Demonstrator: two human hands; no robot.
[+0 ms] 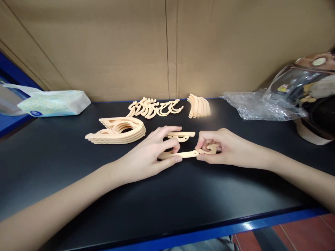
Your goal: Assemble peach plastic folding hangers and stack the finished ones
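My left hand (154, 150) grips a beige plastic hanger frame (187, 154), with its thumb and fingers around one of the two arms. The other arm (187, 134) lies just beyond, under my outstretched index finger. In my right hand (225, 146), a beige hanger hook (211, 150) is pinched between thumb and fingers. The hook's end touches the tip of the near arm at a small round hole; whether they are joined I cannot tell. Behind my left hand, several similar hanger frames (141, 131) lie stacked. Part of the held frame is hidden by my left hand.
Behind my hands lie a row of loose hooks (149, 108) and a group of curved beige pieces (199, 106). A tissue pack (56, 103) sits at the back left. Crumpled clear plastic (261, 104) and a transparent bag (295, 83) stand right. A cardboard wall (117, 52) closes the back.
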